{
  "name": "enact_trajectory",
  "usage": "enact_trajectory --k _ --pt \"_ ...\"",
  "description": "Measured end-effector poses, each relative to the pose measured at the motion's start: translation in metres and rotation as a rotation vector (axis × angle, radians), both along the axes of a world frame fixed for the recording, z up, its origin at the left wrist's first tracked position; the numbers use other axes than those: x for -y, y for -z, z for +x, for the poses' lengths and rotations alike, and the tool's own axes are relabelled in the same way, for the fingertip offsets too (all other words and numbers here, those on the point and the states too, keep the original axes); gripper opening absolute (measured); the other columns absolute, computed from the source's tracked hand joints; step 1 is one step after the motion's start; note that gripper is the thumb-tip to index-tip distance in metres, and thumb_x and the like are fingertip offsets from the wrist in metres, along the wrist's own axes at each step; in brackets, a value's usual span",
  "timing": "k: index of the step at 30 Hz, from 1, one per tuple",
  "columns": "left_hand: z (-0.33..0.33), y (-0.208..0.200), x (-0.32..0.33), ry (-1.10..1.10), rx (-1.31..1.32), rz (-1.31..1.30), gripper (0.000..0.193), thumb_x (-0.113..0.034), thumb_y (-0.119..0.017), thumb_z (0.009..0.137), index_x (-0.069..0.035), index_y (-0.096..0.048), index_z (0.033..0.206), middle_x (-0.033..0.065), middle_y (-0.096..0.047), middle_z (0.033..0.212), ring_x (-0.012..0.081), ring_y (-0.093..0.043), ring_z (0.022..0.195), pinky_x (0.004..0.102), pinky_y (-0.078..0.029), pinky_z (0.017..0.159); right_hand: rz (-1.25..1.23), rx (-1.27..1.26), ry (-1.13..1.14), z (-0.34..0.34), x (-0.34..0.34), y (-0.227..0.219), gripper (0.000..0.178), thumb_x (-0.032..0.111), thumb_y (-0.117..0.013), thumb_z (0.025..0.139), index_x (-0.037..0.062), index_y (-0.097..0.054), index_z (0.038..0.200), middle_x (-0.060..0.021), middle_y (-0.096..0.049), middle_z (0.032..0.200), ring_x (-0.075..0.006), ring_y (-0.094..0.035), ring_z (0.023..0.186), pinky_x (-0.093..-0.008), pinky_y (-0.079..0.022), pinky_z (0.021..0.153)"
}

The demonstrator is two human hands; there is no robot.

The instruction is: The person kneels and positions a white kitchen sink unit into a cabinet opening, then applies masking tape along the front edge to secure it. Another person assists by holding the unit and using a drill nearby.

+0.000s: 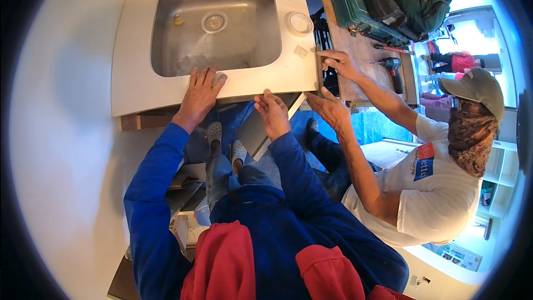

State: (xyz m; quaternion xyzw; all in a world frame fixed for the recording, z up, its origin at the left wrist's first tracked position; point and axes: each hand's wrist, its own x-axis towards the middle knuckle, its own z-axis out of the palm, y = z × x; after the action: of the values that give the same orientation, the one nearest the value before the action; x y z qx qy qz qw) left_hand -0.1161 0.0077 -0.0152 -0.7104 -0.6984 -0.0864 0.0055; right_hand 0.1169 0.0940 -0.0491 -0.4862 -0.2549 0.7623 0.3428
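left hand (pixel 200 93): flat on front rim of sink countertop (pixel 139 86), fingers spread
right hand (pixel 273 112): fingers curled under front edge, gripping it
co-worker's hands (pixel 338 62): at right corner
cordless drill (pixel 393 70): counter, right

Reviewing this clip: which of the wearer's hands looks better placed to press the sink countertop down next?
Probably the left hand: it lies flat, palm down, on the white countertop beside the steel sink. The right hand curls at the front edge, palm up. A co-worker's hands hold the right end.
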Motion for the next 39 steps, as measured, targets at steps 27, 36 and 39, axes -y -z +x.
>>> enact_trajectory --k 27,36,39 --pt "0.096 0.028 0.030 -1.018 2.064 0.614 0.037 -0.028 -0.078 0.097 0.001 -0.059 0.111 0.0140 -0.073 0.107 0.0192 -0.075 0.098 0.0284 -0.062 0.086 0.006 0.007 -0.108 0.008 0.021 -0.029 0.035 0.030 -0.069 0.104 0.0008 -0.063 0.122 -0.0103 -0.071 0.114 -0.0210 -0.069 0.106 -0.0331 -0.057 0.092" --pt "0.096 0.027 0.031 -1.054 2.067 0.637 0.040 -0.029 -0.079 0.097 0.002 -0.059 0.112 0.0147 -0.073 0.110 0.0191 -0.075 0.099 0.0300 -0.063 0.089 0.278 0.481 -0.748 0.075 0.098 -0.125 0.031 0.017 -0.066 0.104 0.0005 -0.062 0.130 -0.0118 -0.073 0.112 -0.0179 -0.070 0.101 -0.0332 -0.055 0.087" --pt "0.097 0.030 0.031 -1.065 2.054 0.630 0.040 -0.030 -0.078 0.097 0.001 -0.059 0.113 0.0140 -0.073 0.108 0.0186 -0.075 0.099 0.0300 -0.062 0.090 0.510 0.748 -0.791 0.085 0.088 -0.154 0.020 0.009 -0.065 0.101 0.0008 -0.068 0.119 -0.0137 -0.074 0.104 -0.0190 -0.071 0.092 -0.0339 -0.056 0.081"
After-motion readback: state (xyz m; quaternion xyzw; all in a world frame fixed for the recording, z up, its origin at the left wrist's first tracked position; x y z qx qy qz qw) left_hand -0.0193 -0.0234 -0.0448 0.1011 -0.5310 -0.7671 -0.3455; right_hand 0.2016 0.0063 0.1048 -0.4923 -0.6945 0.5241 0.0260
